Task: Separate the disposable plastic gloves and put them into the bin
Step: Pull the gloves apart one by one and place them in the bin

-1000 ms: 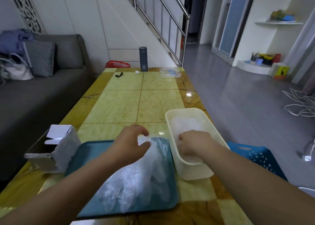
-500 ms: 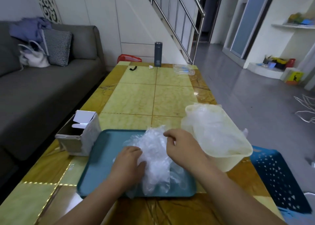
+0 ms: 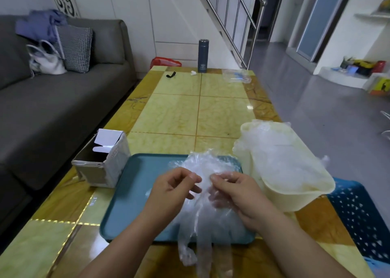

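Single head-worn view, wide-angle. It sits above the near end of the table [image 3: 221,109], faces forward along its length and tilts down. Close range: left grip [image 3: 175,190] and right grip [image 3: 234,191] sit low centre, just under the lens, over the tray [image 3: 130,193], with the forearms coming in from the bottom edge. The table runs up the middle of frame to its far end. Sofa [image 3: 63,100] fills the left side, floor [image 3: 316,119] the right, stair railing [image 3: 232,14] top centre.
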A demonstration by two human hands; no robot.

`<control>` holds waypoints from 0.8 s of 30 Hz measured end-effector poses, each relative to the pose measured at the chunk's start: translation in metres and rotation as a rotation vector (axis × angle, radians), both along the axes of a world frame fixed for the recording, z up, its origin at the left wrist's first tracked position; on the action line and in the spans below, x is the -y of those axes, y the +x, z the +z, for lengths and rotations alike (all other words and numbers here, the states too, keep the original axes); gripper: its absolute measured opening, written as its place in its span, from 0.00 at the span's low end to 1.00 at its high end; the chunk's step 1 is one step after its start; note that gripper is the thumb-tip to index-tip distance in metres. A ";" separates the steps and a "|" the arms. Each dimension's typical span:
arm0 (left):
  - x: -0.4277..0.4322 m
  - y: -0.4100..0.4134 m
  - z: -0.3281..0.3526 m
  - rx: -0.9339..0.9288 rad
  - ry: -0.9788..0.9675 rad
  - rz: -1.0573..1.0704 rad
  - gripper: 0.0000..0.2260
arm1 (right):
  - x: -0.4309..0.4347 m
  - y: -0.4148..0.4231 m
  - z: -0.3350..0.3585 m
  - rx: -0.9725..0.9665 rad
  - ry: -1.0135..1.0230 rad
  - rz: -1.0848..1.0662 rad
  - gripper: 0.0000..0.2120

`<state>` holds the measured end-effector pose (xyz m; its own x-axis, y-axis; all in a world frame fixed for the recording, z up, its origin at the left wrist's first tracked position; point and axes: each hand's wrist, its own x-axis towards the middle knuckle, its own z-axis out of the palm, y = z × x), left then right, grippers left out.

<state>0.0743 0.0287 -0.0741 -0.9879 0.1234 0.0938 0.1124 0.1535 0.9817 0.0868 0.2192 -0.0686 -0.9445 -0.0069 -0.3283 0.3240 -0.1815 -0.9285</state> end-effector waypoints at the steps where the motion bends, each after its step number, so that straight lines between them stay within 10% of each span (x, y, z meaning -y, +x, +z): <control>1: 0.001 -0.007 -0.009 -0.011 -0.144 0.079 0.05 | -0.002 0.002 -0.001 0.017 0.090 0.012 0.06; 4: 0.006 -0.023 -0.041 -0.112 -0.657 0.054 0.10 | -0.006 0.007 -0.006 0.035 0.296 0.053 0.04; 8: 0.001 -0.025 -0.056 -0.097 -0.859 -0.056 0.18 | -0.008 0.010 -0.003 0.010 0.477 0.050 0.05; 16: 0.008 -0.021 -0.040 -0.081 -0.675 0.088 0.02 | -0.010 0.013 0.003 -0.022 0.544 0.138 0.08; 24: 0.017 -0.013 -0.006 0.114 -0.267 0.151 0.09 | -0.010 0.015 0.006 -0.021 0.236 0.109 0.04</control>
<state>0.0612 0.0115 -0.0804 -0.9992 -0.0195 -0.0340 -0.0390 0.4141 0.9094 0.1019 0.2297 -0.0625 -0.9491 -0.0348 -0.3131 0.3098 0.0761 -0.9477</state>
